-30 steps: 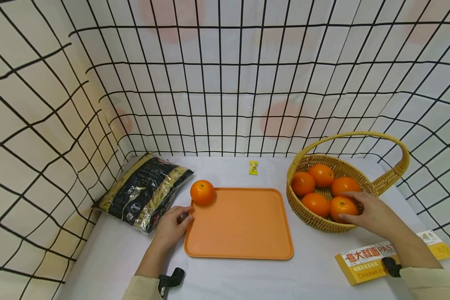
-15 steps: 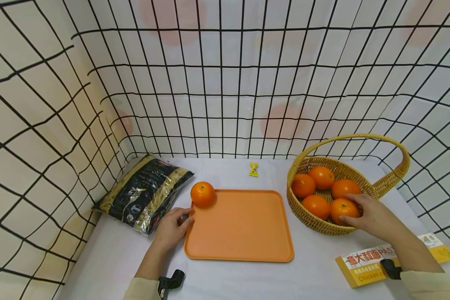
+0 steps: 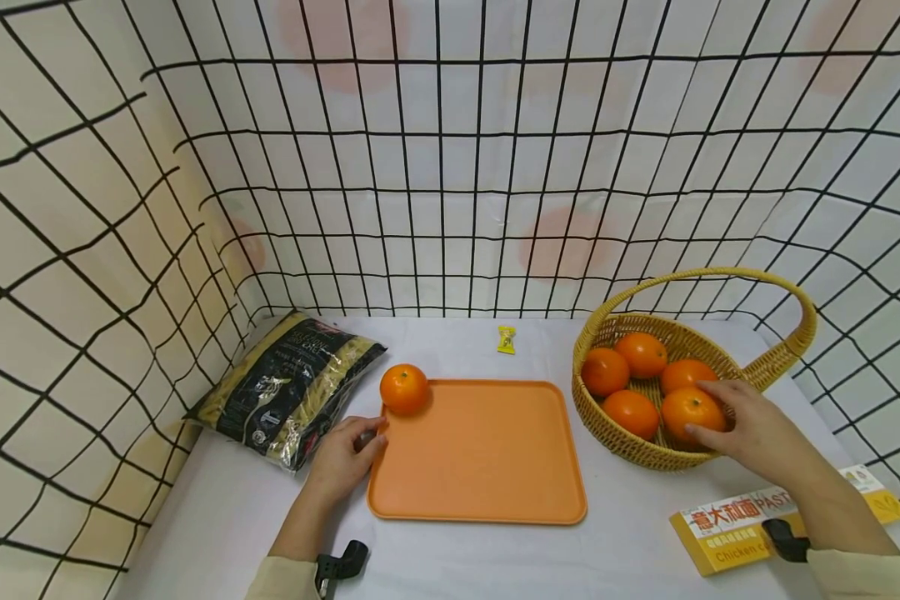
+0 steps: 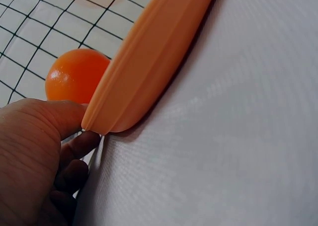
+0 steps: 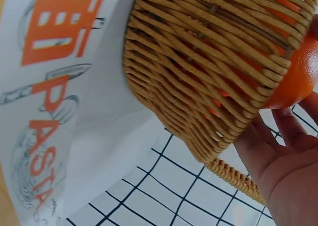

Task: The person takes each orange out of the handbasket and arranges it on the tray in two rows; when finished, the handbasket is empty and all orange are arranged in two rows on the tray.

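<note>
My left hand (image 3: 342, 462) pinches the left rim of an orange plastic tray (image 3: 480, 454), thumb over the edge and fingers below, as the left wrist view shows. One orange (image 3: 404, 389) sits at the tray's far left corner. On the right, a wicker basket (image 3: 630, 450) with a tall handle holds several oranges. My right hand (image 3: 757, 429) grips the nearest of them, an orange (image 3: 692, 415) at the basket's front right, with thumb and fingers around it. In the right wrist view this held orange (image 5: 303, 74) shows at the basket rim, partly behind the wicker.
A black and gold bag of pasta (image 3: 288, 387) lies left of the tray. Behind the tray is a small yellow wrapped candy (image 3: 506, 339). Under my right forearm lies a yellow and white pasta box (image 3: 735, 529). A grid-patterned backdrop (image 3: 457, 167) encloses the white table.
My right hand has closed around the front right orange and raised it slightly within the basket. The left hand and the tray have stayed in place.
</note>
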Tool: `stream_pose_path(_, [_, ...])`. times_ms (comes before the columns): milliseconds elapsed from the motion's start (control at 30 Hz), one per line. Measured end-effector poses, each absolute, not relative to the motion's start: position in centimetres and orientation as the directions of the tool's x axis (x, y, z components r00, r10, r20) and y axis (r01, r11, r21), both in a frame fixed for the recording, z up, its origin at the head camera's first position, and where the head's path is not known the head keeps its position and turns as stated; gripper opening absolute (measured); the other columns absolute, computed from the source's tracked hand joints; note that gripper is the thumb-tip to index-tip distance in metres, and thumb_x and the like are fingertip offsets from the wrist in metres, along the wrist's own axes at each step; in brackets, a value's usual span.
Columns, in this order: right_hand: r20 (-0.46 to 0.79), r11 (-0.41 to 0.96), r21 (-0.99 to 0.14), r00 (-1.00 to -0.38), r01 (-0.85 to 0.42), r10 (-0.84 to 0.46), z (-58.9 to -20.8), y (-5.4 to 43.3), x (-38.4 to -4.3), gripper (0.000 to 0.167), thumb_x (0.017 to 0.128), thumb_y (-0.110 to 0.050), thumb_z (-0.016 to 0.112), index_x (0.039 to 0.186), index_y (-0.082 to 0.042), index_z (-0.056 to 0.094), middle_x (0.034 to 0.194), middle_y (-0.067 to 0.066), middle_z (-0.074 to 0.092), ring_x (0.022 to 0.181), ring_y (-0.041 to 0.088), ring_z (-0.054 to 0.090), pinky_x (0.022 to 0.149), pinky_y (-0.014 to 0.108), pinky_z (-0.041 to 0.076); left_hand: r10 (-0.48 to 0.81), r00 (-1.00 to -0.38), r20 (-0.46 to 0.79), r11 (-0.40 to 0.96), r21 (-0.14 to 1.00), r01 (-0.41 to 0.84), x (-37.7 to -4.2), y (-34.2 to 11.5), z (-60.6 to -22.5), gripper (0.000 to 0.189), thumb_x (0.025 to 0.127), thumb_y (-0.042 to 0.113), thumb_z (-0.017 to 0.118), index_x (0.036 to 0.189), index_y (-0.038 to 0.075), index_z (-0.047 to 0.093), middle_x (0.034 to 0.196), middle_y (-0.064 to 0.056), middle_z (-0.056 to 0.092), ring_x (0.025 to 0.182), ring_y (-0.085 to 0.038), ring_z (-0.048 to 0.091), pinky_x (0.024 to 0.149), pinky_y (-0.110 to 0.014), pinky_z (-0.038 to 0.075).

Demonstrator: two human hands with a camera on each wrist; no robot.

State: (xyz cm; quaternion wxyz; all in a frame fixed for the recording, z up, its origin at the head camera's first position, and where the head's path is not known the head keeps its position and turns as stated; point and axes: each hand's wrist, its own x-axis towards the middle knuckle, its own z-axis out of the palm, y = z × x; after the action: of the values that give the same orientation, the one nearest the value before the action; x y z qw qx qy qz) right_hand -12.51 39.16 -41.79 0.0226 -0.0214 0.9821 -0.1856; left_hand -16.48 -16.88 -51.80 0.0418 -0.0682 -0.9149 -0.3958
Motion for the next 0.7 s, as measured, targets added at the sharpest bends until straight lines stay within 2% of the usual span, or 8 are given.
stream_pose_path(333, [0.047, 0.913, -0.403, -0.998, -0.055, -0.039, -41.0, 38.2, -12.2, 0.082, 0.09, -0.044, 0.077, 0.148, 0.003, 0.043, 0.14, 0.028, 0.042, 0.121, 0.052, 0.045, 0.096, 0.075, 0.039, 0.088, -0.989, 0.115, 0.678, 0.721, 0.144, -16.4, -16.9, -51.7, 0.031, 0.092, 0.02, 0.076, 0.124, 0.018, 0.075, 0.113, -0.001, 0.071, 0.083, -0.012, 0.055, 0.074, -0.025, 0.045])
stream_pose_path(600, [0.146, 0.894, -0.434, -0.988, -0.115, -0.056, -40.0, 36.5, -11.6, 0.077, 0.089, -0.04, 0.079, 0.147, -0.002, 0.047, 0.143, 0.028, 0.041, 0.117, 0.051, 0.049, 0.092, 0.073, 0.045, 0.084, -0.99, 0.114, 0.678, 0.721, 0.141, -16.4, -16.8, -51.7, 0.031, 0.092, 0.02, 0.076, 0.123, 0.019, 0.075, 0.113, -0.001, 0.071, 0.083, -0.011, 0.055, 0.074, -0.025, 0.045])
stream_pose_path(667, [0.177, 0.888, -0.438, -0.982, -0.143, -0.071, -39.7, 35.9, -11.5, 0.074, 0.088, -0.038, 0.081, 0.146, -0.003, 0.049, 0.142, 0.025, 0.043, 0.116, 0.048, 0.051, 0.091, 0.06, 0.053, 0.084, -0.99, 0.113, 0.679, 0.721, 0.14, -16.4, -16.8, -51.7, 0.031, 0.092, 0.02, 0.076, 0.123, 0.019, 0.075, 0.113, -0.001, 0.071, 0.083, -0.011, 0.055, 0.074, -0.025, 0.045])
stream_pose_path(700, [0.192, 0.882, -0.444, -0.978, -0.158, -0.079, -39.5, 35.7, -11.4, 0.073, 0.088, -0.037, 0.081, 0.145, -0.004, 0.05, 0.141, 0.024, 0.044, 0.116, 0.046, 0.051, 0.093, 0.047, 0.056, 0.084, -0.99, 0.114, 0.678, 0.721, 0.14, -16.4, -16.8, -51.7, 0.031, 0.092, 0.019, 0.076, 0.123, 0.018, 0.075, 0.113, -0.001, 0.071, 0.083, -0.011, 0.056, 0.074, -0.025, 0.045])
